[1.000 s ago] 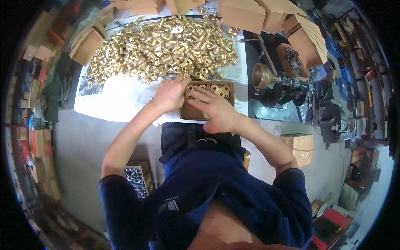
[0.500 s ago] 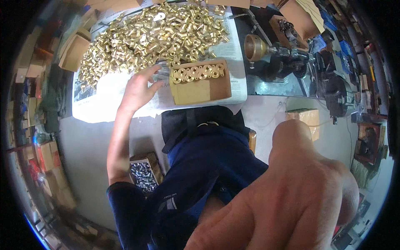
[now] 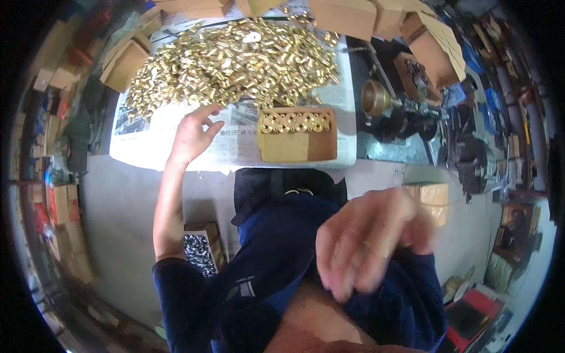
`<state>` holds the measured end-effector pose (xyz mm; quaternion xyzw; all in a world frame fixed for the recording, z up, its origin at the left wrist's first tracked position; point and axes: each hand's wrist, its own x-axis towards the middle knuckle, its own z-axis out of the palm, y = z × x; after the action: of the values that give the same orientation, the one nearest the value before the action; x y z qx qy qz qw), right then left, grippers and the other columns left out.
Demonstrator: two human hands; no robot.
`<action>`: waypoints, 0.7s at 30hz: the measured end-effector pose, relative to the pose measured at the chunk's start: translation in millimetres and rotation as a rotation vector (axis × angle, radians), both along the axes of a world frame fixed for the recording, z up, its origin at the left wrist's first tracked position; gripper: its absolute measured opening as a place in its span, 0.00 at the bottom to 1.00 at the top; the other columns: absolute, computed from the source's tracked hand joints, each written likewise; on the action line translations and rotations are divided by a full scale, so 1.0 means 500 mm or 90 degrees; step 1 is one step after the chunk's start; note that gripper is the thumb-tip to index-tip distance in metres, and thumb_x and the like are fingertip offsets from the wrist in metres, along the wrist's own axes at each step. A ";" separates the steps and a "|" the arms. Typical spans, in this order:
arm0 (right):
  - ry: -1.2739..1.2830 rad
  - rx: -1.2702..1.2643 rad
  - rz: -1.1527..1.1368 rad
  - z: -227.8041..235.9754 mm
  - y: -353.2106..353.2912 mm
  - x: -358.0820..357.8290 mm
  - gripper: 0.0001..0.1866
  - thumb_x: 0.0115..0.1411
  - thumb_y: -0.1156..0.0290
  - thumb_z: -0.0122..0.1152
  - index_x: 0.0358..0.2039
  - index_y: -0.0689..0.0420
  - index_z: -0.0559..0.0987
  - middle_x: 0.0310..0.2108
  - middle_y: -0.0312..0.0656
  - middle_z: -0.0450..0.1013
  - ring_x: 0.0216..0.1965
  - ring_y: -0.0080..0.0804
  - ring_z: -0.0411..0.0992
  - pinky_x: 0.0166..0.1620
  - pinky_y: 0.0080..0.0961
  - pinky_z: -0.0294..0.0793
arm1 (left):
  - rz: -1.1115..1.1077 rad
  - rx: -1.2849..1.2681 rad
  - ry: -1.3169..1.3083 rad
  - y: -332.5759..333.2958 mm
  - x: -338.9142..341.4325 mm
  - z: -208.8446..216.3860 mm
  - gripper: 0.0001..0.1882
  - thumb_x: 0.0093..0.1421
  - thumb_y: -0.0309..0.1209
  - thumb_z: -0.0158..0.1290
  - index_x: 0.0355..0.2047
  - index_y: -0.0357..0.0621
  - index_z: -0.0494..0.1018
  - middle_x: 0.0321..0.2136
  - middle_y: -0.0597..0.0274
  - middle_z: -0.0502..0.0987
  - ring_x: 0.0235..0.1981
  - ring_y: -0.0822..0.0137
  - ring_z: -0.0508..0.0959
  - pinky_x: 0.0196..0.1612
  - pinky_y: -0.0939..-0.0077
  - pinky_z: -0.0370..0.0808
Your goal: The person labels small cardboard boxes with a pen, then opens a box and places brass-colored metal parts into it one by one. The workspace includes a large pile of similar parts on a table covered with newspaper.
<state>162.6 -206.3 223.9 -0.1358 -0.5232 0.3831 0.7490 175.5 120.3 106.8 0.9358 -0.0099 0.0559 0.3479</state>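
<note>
A wide heap of gold-coloured metal fittings (image 3: pixel 235 65), each seemingly a short tube with a flange, covers the far part of the table. At its near edge is my left hand (image 3: pixel 197 136), thumb and forefinger apart, with nothing visible between them. Right of that hand stands an open cardboard box (image 3: pixel 297 147). Rows of the same fittings (image 3: pixel 294 122) line its far side, and its near half shows bare card. My right hand (image 3: pixel 374 244) is raised close to the camera, away from the table. Its fingers droop and are smeared by motion, so any grip is hidden.
Newspaper sheets (image 3: pixel 141 144) cover the table. Empty cardboard boxes (image 3: pixel 125 62) stand along its far rim. At the right are a brass-coloured cup-shaped machine part (image 3: pixel 375 97) and a dark vise-like machine (image 3: pixel 471 159). A box of small silvery parts (image 3: pixel 199 254) sits low at left.
My right hand has drawn back from the lens, leftward, and looks smaller. The view has shifted, so the table sits lower. My left hand stays by the heap's near edge.
</note>
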 end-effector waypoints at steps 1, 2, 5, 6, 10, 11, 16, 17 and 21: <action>0.030 -0.032 -0.029 -0.045 -0.009 -0.006 0.48 0.51 0.33 0.52 0.44 0.77 0.75 0.40 0.62 0.73 0.42 0.50 0.73 0.47 0.39 0.69 | 0.010 0.003 0.004 0.003 -0.004 0.002 0.17 0.50 0.25 0.60 0.43 0.41 0.75 0.35 0.56 0.79 0.27 0.66 0.79 0.33 0.71 0.75; 0.064 -0.074 -0.059 -0.095 -0.019 -0.021 0.49 0.51 0.32 0.51 0.43 0.77 0.75 0.40 0.63 0.74 0.41 0.50 0.73 0.47 0.40 0.69 | 0.028 0.015 -0.004 0.002 -0.007 0.007 0.16 0.51 0.26 0.59 0.42 0.42 0.75 0.35 0.56 0.79 0.26 0.64 0.79 0.33 0.70 0.75; 0.198 -0.315 -0.151 -0.203 -0.053 -0.064 0.48 0.44 0.32 0.59 0.42 0.74 0.77 0.40 0.59 0.74 0.41 0.45 0.73 0.45 0.35 0.70 | 0.041 0.075 0.003 0.009 0.011 -0.003 0.17 0.52 0.25 0.59 0.43 0.40 0.75 0.36 0.58 0.80 0.27 0.66 0.79 0.33 0.74 0.75; 0.213 -0.356 -0.183 -0.221 -0.058 -0.069 0.49 0.42 0.33 0.60 0.42 0.73 0.77 0.40 0.58 0.75 0.42 0.44 0.73 0.45 0.35 0.70 | 0.046 0.081 -0.011 0.009 0.017 -0.003 0.15 0.52 0.26 0.59 0.41 0.40 0.75 0.34 0.57 0.79 0.25 0.63 0.79 0.32 0.73 0.76; 0.251 -0.480 -0.251 -0.239 -0.062 -0.066 0.50 0.37 0.33 0.63 0.44 0.70 0.77 0.40 0.54 0.75 0.43 0.40 0.73 0.46 0.32 0.70 | 0.103 0.098 -0.052 0.014 0.045 -0.011 0.11 0.53 0.31 0.58 0.36 0.44 0.76 0.30 0.57 0.79 0.26 0.58 0.79 0.33 0.65 0.75; 0.257 -0.501 -0.253 -0.237 -0.062 -0.060 0.50 0.36 0.33 0.64 0.44 0.70 0.77 0.40 0.53 0.75 0.43 0.39 0.73 0.46 0.31 0.70 | 0.116 0.100 -0.056 0.011 0.051 -0.009 0.11 0.53 0.32 0.58 0.37 0.44 0.76 0.30 0.57 0.79 0.26 0.58 0.79 0.33 0.65 0.75; 0.063 -0.498 -0.308 -0.221 -0.039 -0.035 0.51 0.44 0.26 0.51 0.40 0.70 0.78 0.36 0.53 0.75 0.40 0.40 0.73 0.46 0.31 0.70 | 0.169 0.107 -0.083 0.019 0.057 -0.012 0.12 0.52 0.31 0.59 0.38 0.45 0.77 0.30 0.58 0.79 0.26 0.57 0.79 0.33 0.65 0.75; 0.044 -0.499 -0.301 -0.221 -0.035 -0.031 0.51 0.44 0.25 0.51 0.40 0.70 0.78 0.36 0.53 0.75 0.40 0.40 0.73 0.46 0.31 0.70 | 0.177 0.109 -0.095 0.027 0.051 -0.014 0.12 0.52 0.31 0.59 0.38 0.45 0.77 0.30 0.58 0.79 0.27 0.57 0.79 0.33 0.65 0.75; 0.091 -0.468 -0.241 -0.250 -0.031 -0.026 0.41 0.42 0.41 0.64 0.45 0.68 0.77 0.41 0.49 0.75 0.43 0.36 0.73 0.48 0.29 0.70 | 0.245 0.143 -0.068 0.078 0.024 -0.051 0.13 0.52 0.30 0.59 0.39 0.43 0.77 0.28 0.61 0.79 0.21 0.62 0.77 0.30 0.70 0.75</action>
<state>149.7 -221.8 98.8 -0.4610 -0.2643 0.4081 0.7424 187.4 159.4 81.4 0.9489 0.1440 0.1695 0.2238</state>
